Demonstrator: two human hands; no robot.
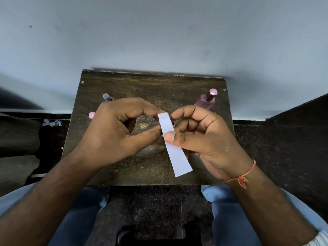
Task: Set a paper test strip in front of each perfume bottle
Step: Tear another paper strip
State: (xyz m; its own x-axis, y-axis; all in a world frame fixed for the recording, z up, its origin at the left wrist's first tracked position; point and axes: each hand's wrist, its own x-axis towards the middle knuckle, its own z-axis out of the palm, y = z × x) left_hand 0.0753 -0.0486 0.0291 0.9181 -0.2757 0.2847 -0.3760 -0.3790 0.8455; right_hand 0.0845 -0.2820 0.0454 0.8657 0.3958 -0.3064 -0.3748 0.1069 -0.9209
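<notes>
We see our right hand (204, 139) pinching the paper strip (174, 148) between thumb and fingers (184, 114) above the tabletop (124, 89); our left hand (113, 134) nips its upper edge, fingers curled together.

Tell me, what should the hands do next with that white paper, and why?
Probably lower the paper strip onto the table in front of the pink bottle. Both the left hand and the right hand pinch the strip above the table, and no strip shows by that bottle.
</notes>
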